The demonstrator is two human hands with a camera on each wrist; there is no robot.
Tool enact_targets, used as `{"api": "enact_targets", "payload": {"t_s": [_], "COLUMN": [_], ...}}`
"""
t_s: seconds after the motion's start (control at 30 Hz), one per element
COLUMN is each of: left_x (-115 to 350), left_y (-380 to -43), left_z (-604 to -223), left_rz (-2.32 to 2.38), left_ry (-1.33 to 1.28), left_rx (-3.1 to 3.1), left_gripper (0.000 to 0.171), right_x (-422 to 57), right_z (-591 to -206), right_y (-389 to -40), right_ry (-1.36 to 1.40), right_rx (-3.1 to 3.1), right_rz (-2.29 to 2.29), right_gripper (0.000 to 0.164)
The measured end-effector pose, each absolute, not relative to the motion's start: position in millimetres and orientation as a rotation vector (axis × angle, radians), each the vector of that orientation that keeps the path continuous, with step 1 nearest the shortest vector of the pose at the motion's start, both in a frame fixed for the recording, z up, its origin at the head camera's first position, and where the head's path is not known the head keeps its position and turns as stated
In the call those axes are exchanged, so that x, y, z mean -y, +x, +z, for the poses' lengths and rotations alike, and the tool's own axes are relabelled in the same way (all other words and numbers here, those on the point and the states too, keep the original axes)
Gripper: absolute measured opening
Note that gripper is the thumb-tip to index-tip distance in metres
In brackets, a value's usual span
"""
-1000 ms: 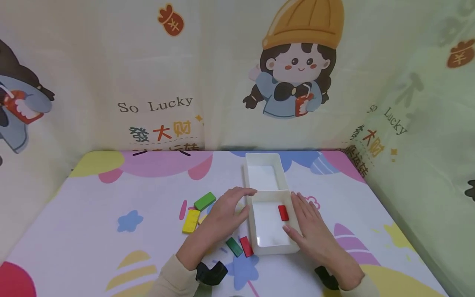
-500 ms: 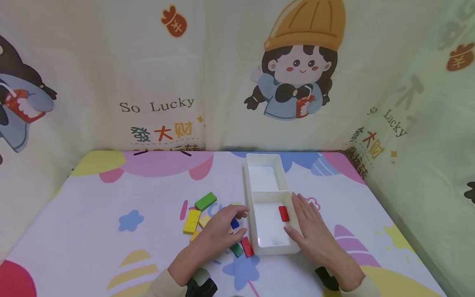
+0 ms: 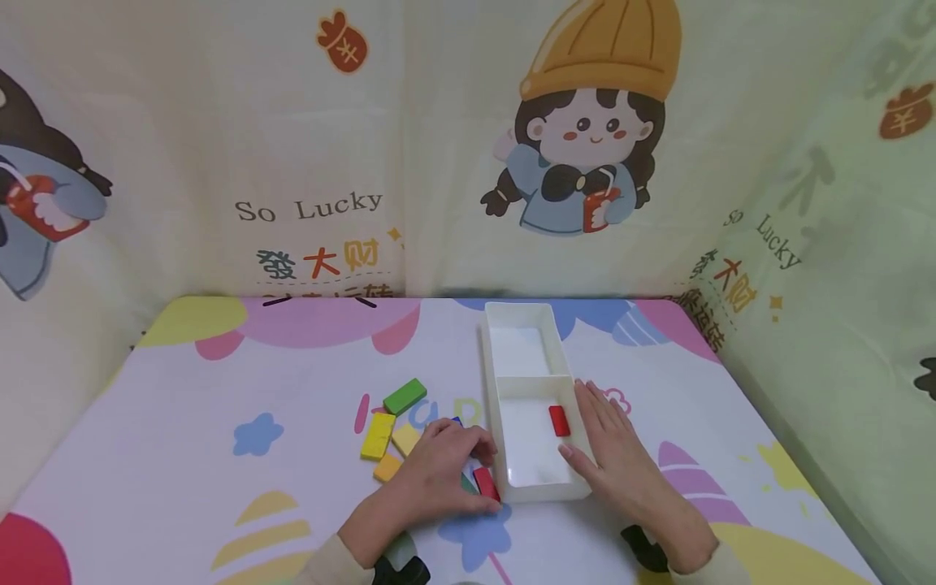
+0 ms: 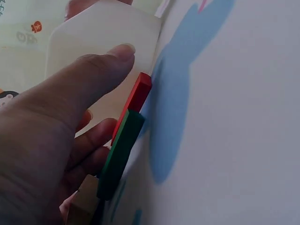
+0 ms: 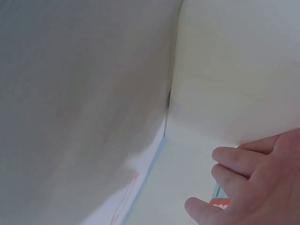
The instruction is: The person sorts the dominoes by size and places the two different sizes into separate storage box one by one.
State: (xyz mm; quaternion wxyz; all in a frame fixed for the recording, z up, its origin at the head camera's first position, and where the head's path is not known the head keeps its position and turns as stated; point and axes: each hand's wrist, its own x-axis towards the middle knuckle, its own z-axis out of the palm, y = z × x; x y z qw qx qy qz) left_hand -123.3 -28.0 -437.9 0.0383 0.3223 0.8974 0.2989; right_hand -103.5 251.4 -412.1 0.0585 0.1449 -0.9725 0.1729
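Left hand, thumb and fingers spread, at red block on desk, just left of white tray; contact unclear. Right hand at tray's right side, fingers straight, thumb apart.

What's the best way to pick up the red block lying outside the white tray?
Probably by its two short ends, coming from above with the left hand. The red block is longer than wide, and its long sides lie close to the white tray and the dark green block, so its ends look easier to reach.
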Motion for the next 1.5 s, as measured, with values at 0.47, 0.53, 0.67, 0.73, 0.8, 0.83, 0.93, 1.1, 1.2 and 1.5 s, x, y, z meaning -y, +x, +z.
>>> {"api": "enact_targets", "payload": {"t_s": [0.47,0.53,0.67,0.73,0.8,0.83,0.93,1.1,1.2,1.5], "left_x": [28,29,29,30,30,30,30,29,30,34], "left_y": [-123,-122,-122,-121,-121,-121,-121,-122,-123,-127], "left_z": [-444,-444,-442,-441,-441,-442,-442,-440,-438,-433], "left_rz": [0.829,0.824,0.764,0.727,0.708,0.701,0.693,0.75,0.826,1.226], "left_ry": [1.069,1.08,1.12,1.141,1.152,1.152,1.146,1.097,1.056,0.924], "left_rx": [-2.829,-2.834,-2.864,-2.883,-2.895,-2.898,-2.896,-2.875,-2.858,-2.689], "left_gripper": [0.048,0.048,0.05,0.051,0.052,0.052,0.05,0.048,0.047,0.041], "right_x": [-250,-250,-250,-251,-251,-252,-253,-252,-252,-252], "right_z": [-415,-416,-415,-415,-416,-416,-417,-417,-417,-417], "right_y": [-104,-103,-104,-104,-104,-103,-102,-101,-102,-102], "right_ry": [0.434,0.432,0.434,0.436,0.437,0.437,0.437,0.444,0.453,0.45], "right_rx": [2.949,2.953,2.947,2.948,2.949,2.949,2.948,2.934,2.925,2.934], "right_rz": [0.541,0.543,0.539,0.539,0.54,0.541,0.548,0.551,0.548,0.565], "right_gripper": [0.085,0.085,0.085,0.085,0.085,0.084,0.084,0.084,0.083,0.084]}}
